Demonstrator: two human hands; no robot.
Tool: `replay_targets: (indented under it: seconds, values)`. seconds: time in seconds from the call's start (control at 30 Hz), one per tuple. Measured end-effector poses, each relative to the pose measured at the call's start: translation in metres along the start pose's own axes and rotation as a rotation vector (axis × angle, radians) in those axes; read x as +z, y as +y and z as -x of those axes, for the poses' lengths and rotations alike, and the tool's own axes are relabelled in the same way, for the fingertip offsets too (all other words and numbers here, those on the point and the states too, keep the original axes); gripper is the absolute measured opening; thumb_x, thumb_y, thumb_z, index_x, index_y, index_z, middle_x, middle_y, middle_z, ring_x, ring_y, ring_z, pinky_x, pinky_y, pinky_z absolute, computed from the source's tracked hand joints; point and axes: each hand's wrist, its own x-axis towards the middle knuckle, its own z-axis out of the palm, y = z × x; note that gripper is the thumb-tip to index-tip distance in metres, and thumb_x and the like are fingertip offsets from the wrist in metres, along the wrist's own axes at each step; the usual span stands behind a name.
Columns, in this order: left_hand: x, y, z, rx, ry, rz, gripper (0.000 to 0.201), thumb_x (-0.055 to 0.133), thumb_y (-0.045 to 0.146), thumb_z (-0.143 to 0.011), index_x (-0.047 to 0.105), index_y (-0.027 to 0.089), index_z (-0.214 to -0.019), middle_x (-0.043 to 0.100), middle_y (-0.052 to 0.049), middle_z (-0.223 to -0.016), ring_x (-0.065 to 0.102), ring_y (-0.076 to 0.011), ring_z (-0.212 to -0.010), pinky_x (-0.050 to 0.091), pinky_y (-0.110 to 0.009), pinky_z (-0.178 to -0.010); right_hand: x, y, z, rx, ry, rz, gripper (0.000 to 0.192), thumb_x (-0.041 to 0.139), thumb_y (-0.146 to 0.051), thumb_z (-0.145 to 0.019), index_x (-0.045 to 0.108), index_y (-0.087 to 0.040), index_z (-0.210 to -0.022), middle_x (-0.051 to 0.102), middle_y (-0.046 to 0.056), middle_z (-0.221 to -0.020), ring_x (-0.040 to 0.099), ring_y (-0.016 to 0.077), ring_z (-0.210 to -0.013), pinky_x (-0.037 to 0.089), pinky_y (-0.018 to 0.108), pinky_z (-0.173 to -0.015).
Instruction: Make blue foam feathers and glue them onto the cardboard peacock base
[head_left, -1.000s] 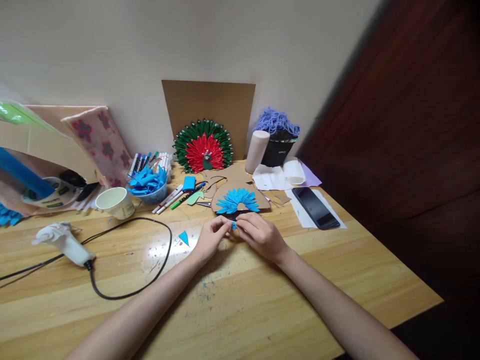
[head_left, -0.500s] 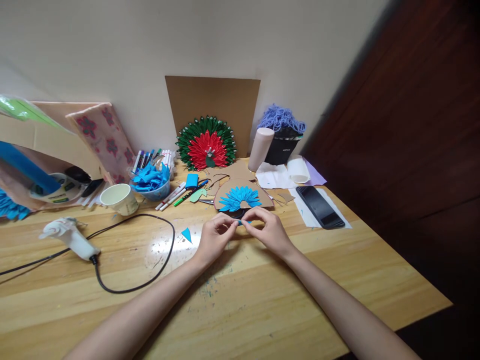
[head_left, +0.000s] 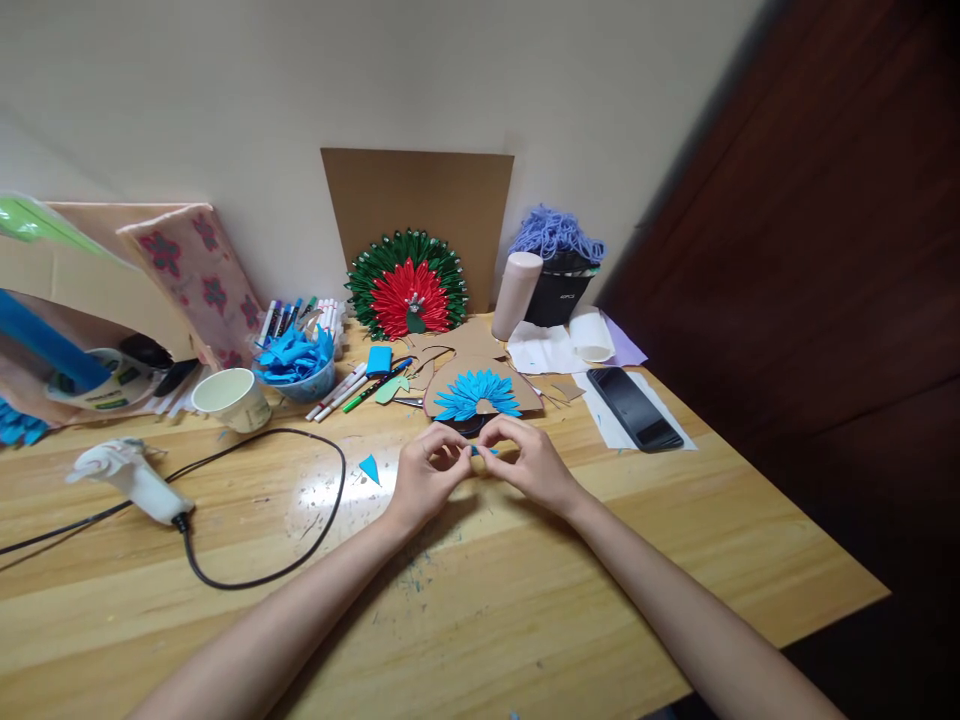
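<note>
Between my fingertips is a small blue petal piece (head_left: 481, 451), mostly covered by the fingers. My left hand (head_left: 429, 470) pinches its left end, and my right hand (head_left: 531, 462) pinches it from the right, both just above the table. Right behind the hands a cardboard half-round (head_left: 444, 378) carries a fan of blue petals (head_left: 480, 393). One loose blue triangle (head_left: 370, 470) lies on the wood left of my left hand. A bowl (head_left: 300, 388) heaped with blue pieces (head_left: 294, 352) stands farther left.
A white glue gun (head_left: 139, 480) lies at left, its black cord (head_left: 341, 500) looping toward my left forearm. Nearby are a paper cup (head_left: 232, 398) and markers (head_left: 341, 390). Against the wall stand a red-and-green peacock (head_left: 409, 290) and cardboard (head_left: 424, 195). A phone (head_left: 634, 408) rests on paper at right.
The whole view has shifted slightly, so the table things sit a little farther left. Both hands stay pinched on the blue piece, with only a small shift of the fingers.
</note>
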Motion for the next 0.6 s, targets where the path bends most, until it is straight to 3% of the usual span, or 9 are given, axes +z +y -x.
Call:
replay_targets:
  seconds: [0.2, 0.3, 0.4, 0.6]
  values:
    - [0.000, -0.002, -0.001, -0.106, 0.006, 0.071, 0.021, 0.057, 0.035, -0.077, 0.064, 0.016, -0.071, 0.060, -0.004, -0.076, 0.051, -0.0098, -0.059, 0.040, -0.020, -0.052, -0.003, 0.005, -0.001, -0.032, 0.035, 0.051, 0.007, 0.053, -0.012, -0.078, 0.055, -0.019, -0.075, 0.058, 0.002, -0.075, 0.056, 0.0153, -0.072, 0.045, 0.028, -0.067]
    - [-0.001, -0.007, -0.003, -0.295, 0.015, 0.159, 0.037, 0.052, 0.046, -0.078, 0.063, 0.013, -0.066, 0.056, -0.001, -0.058, 0.047, -0.0086, -0.046, 0.036, -0.020, -0.044, -0.005, 0.008, -0.001, -0.089, 0.125, 0.126, 0.008, 0.052, -0.012, -0.078, 0.055, -0.019, -0.077, 0.058, 0.004, -0.077, 0.056, 0.0166, -0.075, 0.045, 0.030, -0.069]
    - [-0.001, -0.010, -0.005, -0.441, -0.080, 0.258, 0.050, 0.045, 0.053, -0.080, 0.065, 0.011, -0.061, 0.052, -0.001, -0.044, 0.043, -0.0078, -0.038, 0.028, -0.020, -0.039, -0.005, 0.008, 0.000, -0.187, 0.147, 0.209, 0.007, 0.052, -0.013, -0.079, 0.055, -0.019, -0.080, 0.060, 0.005, -0.078, 0.056, 0.0178, -0.078, 0.045, 0.032, -0.073]
    - [-0.002, -0.005, -0.007, -0.372, -0.153, 0.342, 0.039, 0.056, 0.045, -0.076, 0.064, 0.011, -0.059, 0.057, -0.002, -0.051, 0.049, -0.0083, -0.047, 0.036, -0.020, -0.049, 0.001, 0.007, 0.002, -0.349, 0.052, 0.314, 0.008, 0.053, -0.014, -0.079, 0.058, -0.018, -0.084, 0.062, 0.007, -0.084, 0.055, 0.0182, -0.082, 0.046, 0.032, -0.075]
